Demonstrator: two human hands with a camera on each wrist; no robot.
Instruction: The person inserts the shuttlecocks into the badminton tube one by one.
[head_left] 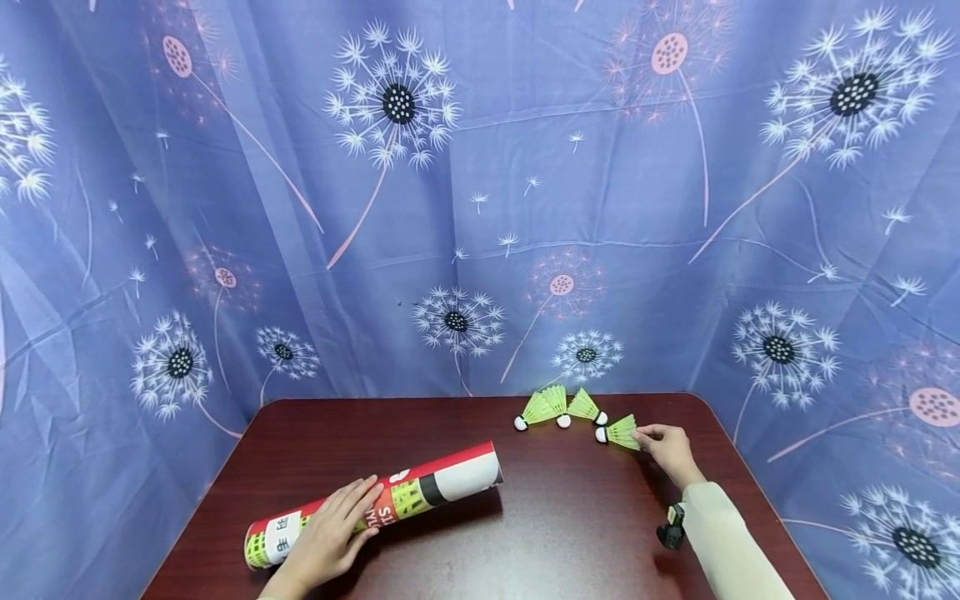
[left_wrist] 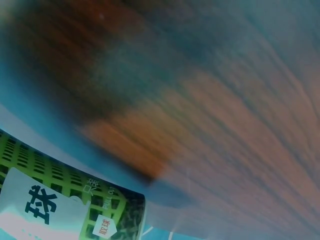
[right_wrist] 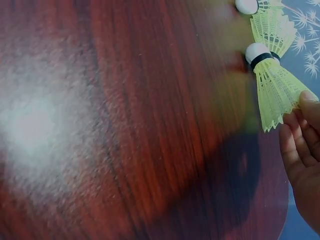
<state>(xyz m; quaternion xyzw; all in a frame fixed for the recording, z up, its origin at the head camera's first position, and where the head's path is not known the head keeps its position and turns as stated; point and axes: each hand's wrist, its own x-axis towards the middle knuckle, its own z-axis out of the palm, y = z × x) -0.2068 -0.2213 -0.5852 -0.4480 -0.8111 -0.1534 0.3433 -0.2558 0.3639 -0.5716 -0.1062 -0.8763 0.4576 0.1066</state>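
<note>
A red, white and yellow-green shuttlecock tube [head_left: 465,473] slants across the table, its right end angled toward the back. My left hand [head_left: 330,529] holds it from above, fingers laid over the top and thumb along the near side. The tube's green-patterned end [left_wrist: 55,195] shows at the lower left of the left wrist view. On the right, my right hand [head_left: 670,452] pinches the skirt edge of a yellow-green shuttlecock [head_left: 621,432] between thumb and fingers. Its white cork points left. In the right wrist view, this shuttlecock [right_wrist: 277,87] partly covers another one behind it.
Several more yellow-green shuttlecocks [head_left: 555,402] lie close together near the back edge of the dark red-brown table [head_left: 555,517]. Behind the table hangs a blue curtain [head_left: 495,217] with dandelion prints. A small black camera [head_left: 672,527] is on my right wrist.
</note>
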